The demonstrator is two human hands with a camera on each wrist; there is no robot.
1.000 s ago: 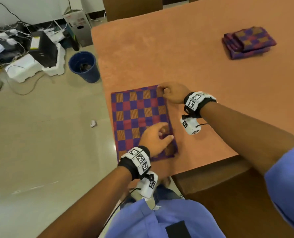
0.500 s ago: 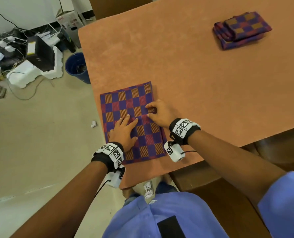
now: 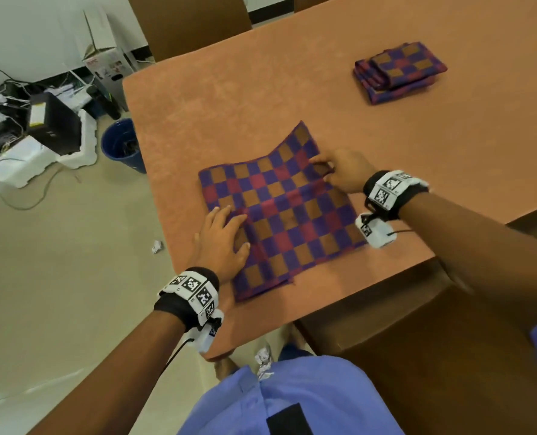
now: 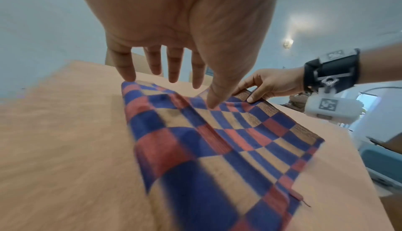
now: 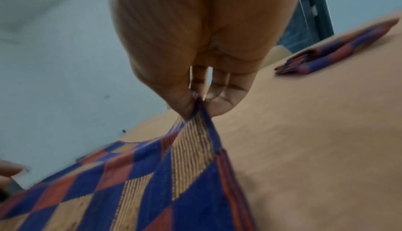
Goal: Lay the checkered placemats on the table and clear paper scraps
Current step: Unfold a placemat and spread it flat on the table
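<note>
A blue, red and tan checkered placemat lies on the orange table near its front left corner, partly unfolded, its far flap raised. My left hand lies flat on the mat's left part with straight fingers. My right hand pinches the mat's right edge between thumb and fingers and lifts it. A stack of folded checkered placemats sits at the table's far right. One crumpled paper scrap lies on the floor left of the table, another by my feet.
A blue bin stands on the floor off the table's left edge. Boxes, cables and foam clutter the floor further left. A brown chair back stands behind the table, and a brown seat is at lower right.
The right hand has gone from pressing on the mat to pinching its edge and drawing it rightwards, so the mat opens wider. The left hand stays flat on the mat's left part.
</note>
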